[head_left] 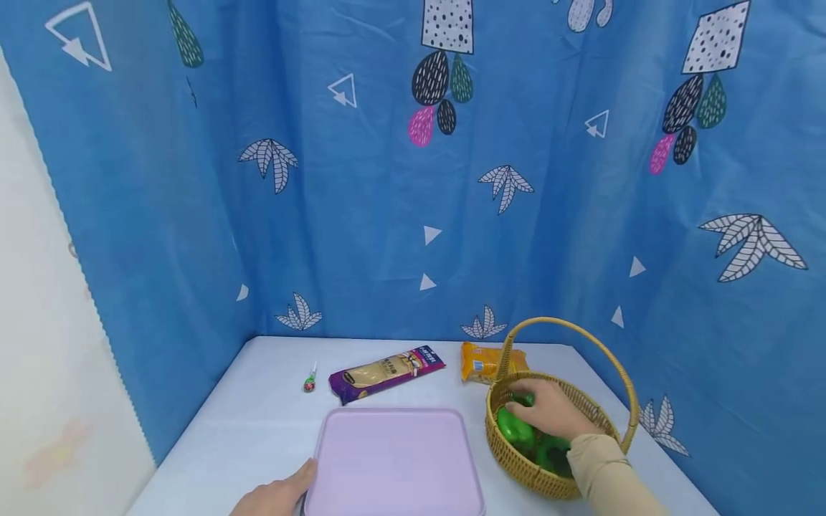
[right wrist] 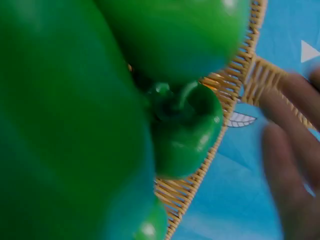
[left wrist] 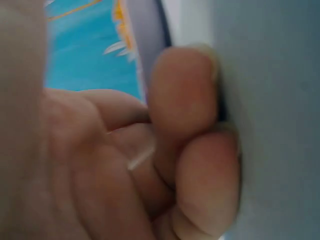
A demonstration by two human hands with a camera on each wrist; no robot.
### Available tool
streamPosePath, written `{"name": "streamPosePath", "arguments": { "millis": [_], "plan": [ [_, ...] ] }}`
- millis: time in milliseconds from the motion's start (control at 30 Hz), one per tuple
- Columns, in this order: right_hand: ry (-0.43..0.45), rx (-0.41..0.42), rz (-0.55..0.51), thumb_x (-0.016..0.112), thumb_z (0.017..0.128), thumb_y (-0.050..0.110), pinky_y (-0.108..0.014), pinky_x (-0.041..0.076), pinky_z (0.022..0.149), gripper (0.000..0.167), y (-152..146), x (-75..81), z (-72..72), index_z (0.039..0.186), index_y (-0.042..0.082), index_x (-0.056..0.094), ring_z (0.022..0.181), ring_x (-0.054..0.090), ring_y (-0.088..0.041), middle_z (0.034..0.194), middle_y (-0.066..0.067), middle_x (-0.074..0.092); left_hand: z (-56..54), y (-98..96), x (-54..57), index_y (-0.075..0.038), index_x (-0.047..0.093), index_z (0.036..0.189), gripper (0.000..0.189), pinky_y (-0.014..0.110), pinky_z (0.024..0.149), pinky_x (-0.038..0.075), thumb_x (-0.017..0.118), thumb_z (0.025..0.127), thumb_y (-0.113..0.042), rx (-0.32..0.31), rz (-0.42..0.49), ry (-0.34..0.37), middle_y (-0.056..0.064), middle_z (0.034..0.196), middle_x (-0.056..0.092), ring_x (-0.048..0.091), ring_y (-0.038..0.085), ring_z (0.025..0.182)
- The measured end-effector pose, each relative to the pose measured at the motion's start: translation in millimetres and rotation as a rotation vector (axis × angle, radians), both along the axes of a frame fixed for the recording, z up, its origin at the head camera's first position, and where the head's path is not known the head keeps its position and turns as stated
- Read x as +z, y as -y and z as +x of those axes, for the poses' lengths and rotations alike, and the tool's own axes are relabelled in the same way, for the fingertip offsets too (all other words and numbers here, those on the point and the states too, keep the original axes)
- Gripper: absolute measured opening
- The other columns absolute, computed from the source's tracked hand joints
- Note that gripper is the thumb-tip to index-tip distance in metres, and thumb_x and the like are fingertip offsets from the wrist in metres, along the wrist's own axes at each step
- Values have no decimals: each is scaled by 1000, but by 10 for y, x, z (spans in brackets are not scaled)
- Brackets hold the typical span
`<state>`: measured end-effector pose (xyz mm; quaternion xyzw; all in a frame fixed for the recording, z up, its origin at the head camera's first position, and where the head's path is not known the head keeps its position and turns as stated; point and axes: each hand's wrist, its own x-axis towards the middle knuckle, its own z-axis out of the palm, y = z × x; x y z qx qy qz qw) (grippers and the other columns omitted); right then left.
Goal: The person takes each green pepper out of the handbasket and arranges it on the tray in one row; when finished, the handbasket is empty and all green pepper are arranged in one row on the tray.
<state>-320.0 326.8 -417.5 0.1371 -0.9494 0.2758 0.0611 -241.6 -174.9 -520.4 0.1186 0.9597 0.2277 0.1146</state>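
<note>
At the left side of a lilac tray (head_left: 395, 459), my left hand (head_left: 277, 494) holds the rim. Its curled fingertips (left wrist: 182, 95) lie low at the tray's edge in the left wrist view, close to the white tabletop. My right hand (head_left: 548, 408) reaches into a woven basket (head_left: 516, 466) of glossy green vegetables. A green bell pepper (right wrist: 185, 140) shows its stem end in the right wrist view, beside larger smooth green ones. The fingers (right wrist: 287, 170) of the right hand are blurred and spread apart near the basket rim, with nothing visible between them.
Behind the tray lies a purple and gold packet (head_left: 387, 373), with a small lollipop (head_left: 310, 383) to its left. An orange packet (head_left: 477, 362) sits behind the basket, whose tall handle (head_left: 584, 333) arches over it. A blue patterned curtain (head_left: 387, 215) closes off the back and sides.
</note>
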Motion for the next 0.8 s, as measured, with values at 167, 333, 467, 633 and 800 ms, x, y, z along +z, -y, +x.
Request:
{"name": "streamPosePath", "arguments": {
  "millis": [167,333,467,633,800],
  "plan": [
    [249,10,62,85,83,23,-38,59,68,51,35,-95,17,129,7,71,94,63,-26,120,-10,68,-41,133,-57,1,41,155,126,70,91,59,80,67,-80,-67,63,-48,19,144,61,65,46,119],
    [236,-34,86,87,81,13,-34,56,66,52,64,-146,-12,130,5,70,90,60,-21,118,-8,69,-44,188,-77,-2,43,155,124,63,89,63,77,67,-83,-99,68,-107,16,145,61,67,42,117],
    [157,-83,79,92,77,18,-36,59,76,51,66,-221,-45,122,7,72,101,63,-21,119,-6,69,-45,201,-93,-3,44,155,122,63,88,63,77,68,-82,-96,74,-102,16,146,61,67,42,117],
    [137,-100,34,95,72,28,-37,62,74,44,68,-249,-57,107,14,72,96,64,-20,110,-1,69,-41,237,-103,-4,43,155,122,66,90,61,80,67,-80,-80,75,-62,15,148,59,66,44,119],
    [154,-1,38,88,82,30,-42,66,75,36,48,-118,-52,108,9,77,96,70,-25,107,-4,74,-19,237,-97,-4,44,155,121,70,90,60,80,67,-79,-55,96,-49,17,147,60,65,46,119]
  ]
}}
